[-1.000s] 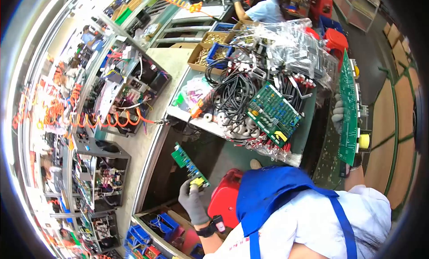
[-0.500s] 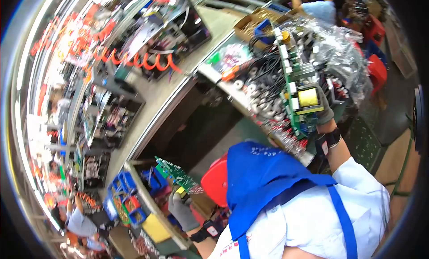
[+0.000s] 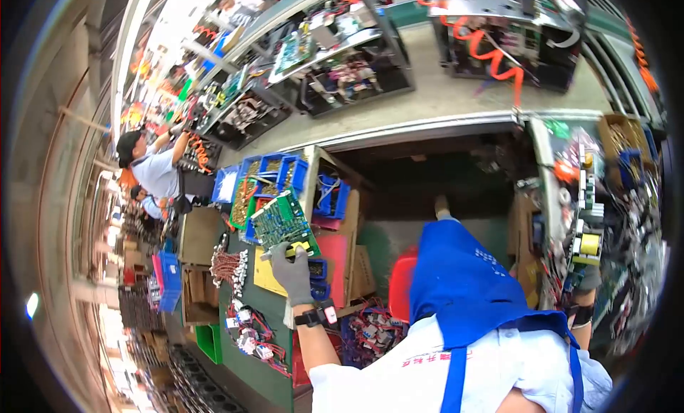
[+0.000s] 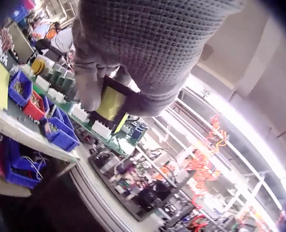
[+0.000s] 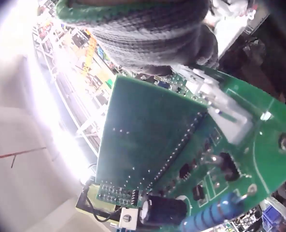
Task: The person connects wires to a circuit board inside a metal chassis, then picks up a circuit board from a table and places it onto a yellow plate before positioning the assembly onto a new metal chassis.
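In the head view my gloved left hand (image 3: 293, 276) pinches a green circuit board (image 3: 285, 224) near its yellow transformer, over the blue bins. The left wrist view shows the fingers of that hand (image 4: 133, 58) curled round the yellow and black transformer (image 4: 112, 103). At the right, my right hand (image 3: 587, 277) holds another board (image 3: 586, 203), with a yellow transformer (image 3: 590, 244), beside the pile of cables. In the right wrist view the glove (image 5: 147, 36) lies against the edge of this green board (image 5: 147, 125); its fingertips are partly hidden.
Blue bins (image 3: 271, 172) of small parts stand beside a yellow sheet (image 3: 269, 274). Connector wires (image 3: 229, 265) lie on the green bench (image 3: 274, 363). A red stool (image 3: 401, 288) is beside the blue apron. Another person (image 3: 153, 167) works at the left, and open chassis (image 3: 349, 74) line the far bench.
The view has swung left. My left hand has carried its board over to the bins, its component side now showing. The right hand still holds its board, now near the cable pile.
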`<state>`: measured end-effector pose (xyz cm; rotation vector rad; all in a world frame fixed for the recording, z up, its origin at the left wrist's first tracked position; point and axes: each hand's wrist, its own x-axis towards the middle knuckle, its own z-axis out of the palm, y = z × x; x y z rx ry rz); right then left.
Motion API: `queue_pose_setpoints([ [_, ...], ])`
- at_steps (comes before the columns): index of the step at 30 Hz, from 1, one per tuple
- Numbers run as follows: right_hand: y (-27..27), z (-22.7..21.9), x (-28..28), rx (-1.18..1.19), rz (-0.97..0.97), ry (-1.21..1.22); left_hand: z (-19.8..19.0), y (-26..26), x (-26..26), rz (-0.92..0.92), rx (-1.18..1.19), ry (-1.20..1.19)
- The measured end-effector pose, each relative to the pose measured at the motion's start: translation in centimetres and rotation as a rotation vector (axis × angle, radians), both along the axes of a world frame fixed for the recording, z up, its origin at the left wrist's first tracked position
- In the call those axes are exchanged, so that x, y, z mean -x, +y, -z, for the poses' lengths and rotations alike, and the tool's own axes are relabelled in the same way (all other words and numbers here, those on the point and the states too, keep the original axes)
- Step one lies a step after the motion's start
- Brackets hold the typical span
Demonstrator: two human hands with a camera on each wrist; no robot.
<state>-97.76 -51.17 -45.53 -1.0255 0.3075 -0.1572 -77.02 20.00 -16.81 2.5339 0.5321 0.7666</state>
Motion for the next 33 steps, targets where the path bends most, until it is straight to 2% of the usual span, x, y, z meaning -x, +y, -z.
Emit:
queue_pose_setpoints([
  [2,1.7,-1.7,-8.4,0.162,-0.064,-0.049,2.7,3.1,-3.3,-0.041,-0.137,-0.099],
  [4,4.9,-5.7,-18.0,0.34,-0.132,-0.094,3.6,4.6,-6.7,-0.125,-0.125,-0.076],
  [6,10.7,-12.8,-28.7,0.53,-0.231,-0.139,3.5,4.7,-10.1,-0.232,0.214,0.032],
  [7,15.2,-17.7,-33.9,0.626,-0.304,-0.159,4.2,5.4,-11.3,-0.101,0.115,-0.119],
  [8,20.8,-22.8,-38.2,0.719,-0.394,-0.174,4.6,5.5,-11.8,-0.129,0.26,-0.135],
  [10,24.7,-24.5,-45.4,0.685,-0.488,-0.156,2.7,4.4,-13.0,-0.236,0.496,-0.089],
  [11,27.9,-27.2,-48.0,0.59,-0.545,-0.118,2.0,4.1,-13.4,-0.288,0.498,-0.097],
  [12,31.0,-30.1,-50.5,0.493,-0.592,-0.073,1.3,3.9,-13.9,-0.321,0.665,-0.111],
  [13,32.8,-31.4,-53.2,-0.006,-0.7,0.131,0.9,3.9,-14.0,-0.347,0.831,-0.126],
  [14,34.1,-32.1,-54.4,-0.015,-0.731,0.152,0.9,4.2,-13.6,-0.378,0.831,-0.132],
  [16,36.1,-31.7,-56.9,-0.04,-0.801,0.142,1.4,4.8,-12.9,-0.343,0.598,-0.136],
  [18,38.0,-30.8,-58.9,0.035,-0.934,0.164,0.4,4.2,-11.7,-0.39,0.56,-0.154],
  [20,39.4,-29.2,-60.7,0.056,-1.12,0.142,-1.2,3.0,-10.1,-0.454,0.192,0.009],
  [21,39.8,-27.5,-61.8,-0.007,-1.195,0.164,-1.5,1.9,-9.0,-0.454,0.133,-0.036],
  [22,40.7,-27.6,-61.9,-0.038,-1.181,0.251,-1.5,1.3,-7.5,-0.49,0.086,0.01],
  [24,42.1,-26.0,-63.0,0.156,-1.32,0.116,-3.1,-0.7,-5.1,-0.612,0.181,0.134],
  [26,43.7,-25.6,-63.2,0.068,-1.356,0.164,-2.9,-1.0,-2.4,-0.641,0.171,0.106],
  [28,44.6,-24.8,-63.5,0.492,-1.448,-0.184,-2.0,-0.7,-0.5,-0.68,0.184,0.076],
  [29,44.9,-22.6,-64.0,0.603,-1.462,-0.307,-1.5,-0.2,0.4,-0.698,0.215,0.065],
  [30,45.3,-21.6,-64.2,0.6,-1.477,-0.31,-1.0,0.3,1.1,-0.714,0.245,0.049],
  [32,47.4,-21.4,-64.3,0.429,-1.47,-0.114,-0.2,1.6,1.6,-0.76,0.314,0.021],
  [33,48.2,-21.1,-64.7,0.411,-1.517,-0.154,0.2,2.5,1.7,-0.759,0.33,-0.009],
])
